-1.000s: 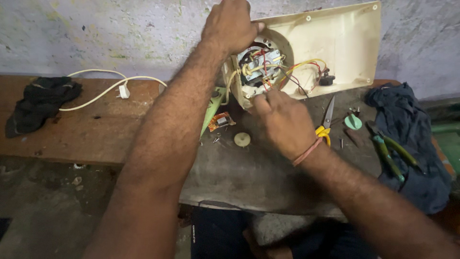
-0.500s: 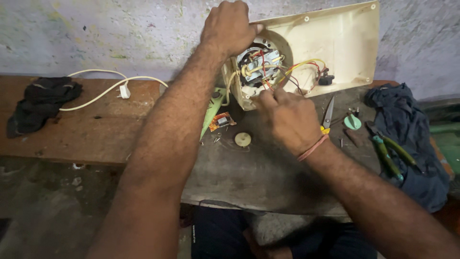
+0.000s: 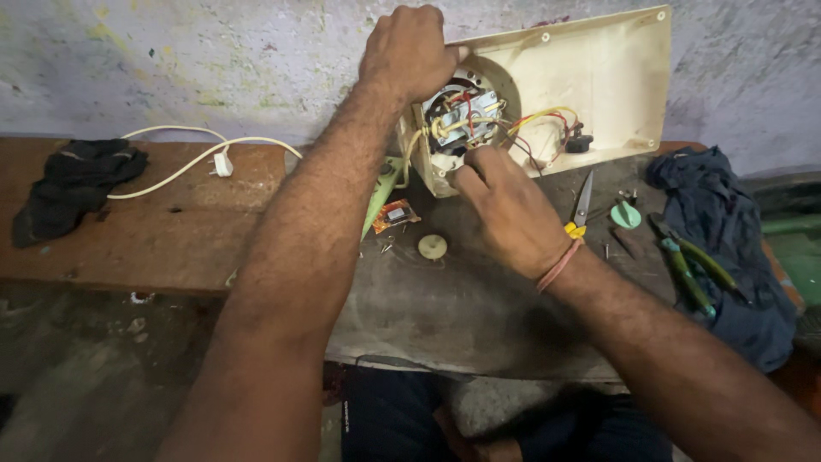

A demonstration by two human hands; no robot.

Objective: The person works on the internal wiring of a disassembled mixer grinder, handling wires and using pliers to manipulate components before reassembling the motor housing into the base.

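A cream plastic appliance housing (image 3: 599, 77) stands tilted on the workbench against the wall, its open back showing a round motor with red, yellow and black wires (image 3: 466, 115). My left hand (image 3: 409, 50) grips the housing's top left corner. My right hand (image 3: 505, 210) reaches up from below, fingertips pinched at the wires on the motor's lower edge. Whether the fingers hold a small tool is hidden.
Scissors with yellow handles (image 3: 580, 205), green-handled pliers (image 3: 693, 265) on a dark blue cloth (image 3: 727, 231), a small round cream knob (image 3: 433, 246), a green tool (image 3: 380, 192), a white cord with plug (image 3: 221, 161) and a black rag (image 3: 73, 180) lie on the wooden bench (image 3: 171, 231).
My right hand has crept slightly up and left toward the motor's lower edge. My left hand keeps its hold on the housing corner.
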